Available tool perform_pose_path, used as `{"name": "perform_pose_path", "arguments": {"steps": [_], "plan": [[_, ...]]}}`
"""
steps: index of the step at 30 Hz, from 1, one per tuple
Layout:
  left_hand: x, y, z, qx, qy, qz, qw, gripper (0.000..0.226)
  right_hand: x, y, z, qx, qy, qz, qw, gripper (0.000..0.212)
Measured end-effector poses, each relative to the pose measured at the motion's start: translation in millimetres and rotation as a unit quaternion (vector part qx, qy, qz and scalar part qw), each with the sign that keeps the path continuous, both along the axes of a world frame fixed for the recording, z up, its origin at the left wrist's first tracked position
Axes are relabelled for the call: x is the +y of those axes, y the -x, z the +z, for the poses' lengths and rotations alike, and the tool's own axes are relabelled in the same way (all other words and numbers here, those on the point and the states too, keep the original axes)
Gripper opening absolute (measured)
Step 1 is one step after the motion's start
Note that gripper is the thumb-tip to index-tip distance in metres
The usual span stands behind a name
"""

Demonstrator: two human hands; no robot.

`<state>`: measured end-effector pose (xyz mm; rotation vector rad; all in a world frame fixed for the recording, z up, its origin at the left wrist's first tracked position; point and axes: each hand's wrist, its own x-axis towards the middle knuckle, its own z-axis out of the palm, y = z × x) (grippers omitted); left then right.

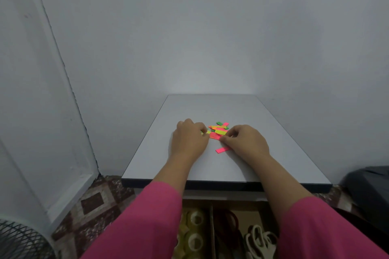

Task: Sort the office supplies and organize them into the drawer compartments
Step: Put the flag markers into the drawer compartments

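Neon paper strips, a small loose pile of flat rectangular sticky flags in pink, orange, yellow and green [219, 129], lie mid-way along the pale grey laminate table top [210, 107]. One single pink strip [223, 149] lies apart, on the near side of the pile, just beside the right hand.

Handling, by judgement: very light, thin, limp; easily bent, creased or scattered. Flat on a smooth surface, each strip likely needs a fingertip under an edge or a slide to the table lip; best gathered into a squared stack and pinched across the short sides.

Left hand [189, 140]: fingers curled, tips at the pile's left edge, touching a yellow strip; whether it pinches cannot be told. Right hand [245, 140]: fingers curled, thumb and forefinger meeting at the pile's right edge, apparently pinching a pink strip.

Pink fabric sleeves [147, 223] cover both forearms.

Below the table's dark front edge, an open brown drawer with dividers [212, 227]: clear tape rolls [194, 231] in the left compartment; red rings and pale-handled scissors [261, 242] to the right, partly hidden.

Patterned brown floor tiles, smooth painted grey walls.
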<state>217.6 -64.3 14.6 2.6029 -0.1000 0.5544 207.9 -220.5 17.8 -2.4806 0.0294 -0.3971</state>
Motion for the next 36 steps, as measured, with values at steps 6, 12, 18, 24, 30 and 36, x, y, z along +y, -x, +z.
{"name": "perform_pose_path", "arguments": {"steps": [6, 12, 18, 24, 30, 36], "plan": [[2, -3, -3, -0.011, -0.008, 0.01, 1.0, 0.026, -6, 3, -5, -0.016, -0.059, 0.003, 0.998, 0.015], [2, 2, 0, 0.0, 0.013, -0.025, 1.0, 0.022, -10, 16, 1, -0.008, -0.193, 0.047, 0.98, 0.016], [-2, 10, 2, -0.004, -0.02, -0.087, 0.996, 0.016, -4, 18, 2, 0.021, -0.123, 0.053, 0.991, 0.018], [-1, 13, 3, -0.006, 0.053, -0.108, 0.993, 0.02, -4, 10, -1, 0.012, -0.022, 0.056, 0.998, 0.033], [1, 5, 1, 0.001, -0.037, -0.06, 0.998, 0.036, -1, 8, -2, 0.006, -0.009, 0.023, 1.0, 0.028], [1, 3, -1, 0.001, -0.05, -0.039, 0.998, 0.031, -3, 5, -5, -0.016, -0.083, -0.018, 0.996, 0.017]]}}
